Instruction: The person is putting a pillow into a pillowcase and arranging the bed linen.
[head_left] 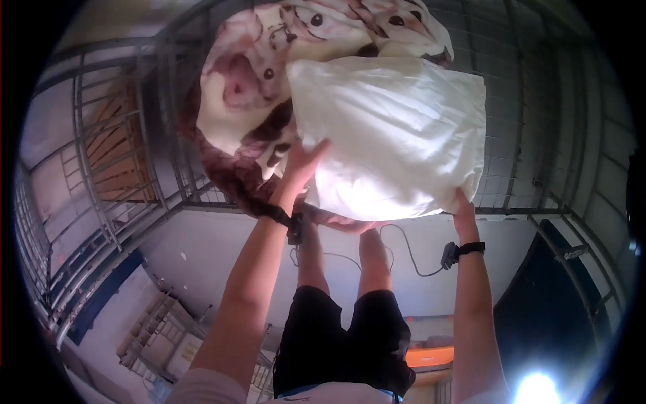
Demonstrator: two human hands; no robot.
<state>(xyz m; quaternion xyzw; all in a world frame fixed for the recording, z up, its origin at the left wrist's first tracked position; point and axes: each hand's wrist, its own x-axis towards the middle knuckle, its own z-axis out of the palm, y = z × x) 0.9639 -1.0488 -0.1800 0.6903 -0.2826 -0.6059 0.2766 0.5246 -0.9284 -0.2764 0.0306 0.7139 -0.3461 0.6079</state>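
Observation:
A white pillow [397, 135], its cover creased, is in front of me, held between my two hands. My left hand [304, 165] grips its left edge, with the thumb on top and the other fingers partly hidden. At the lower right corner, my right hand [463, 214] is closed on the cloth. Behind the pillow, to the left and above, lies a bunched plush blanket [235, 101] with a brown, cream and pink animal print. The pillow covers part of it.
The blanket rests on a metal bed frame [508, 114] with a wire base. More metal bed rails [101, 202] stand at the left. A dark cable [410, 252] runs to the device on my right wrist. Below are an orange drawer [431, 357] and a bright lamp [537, 390].

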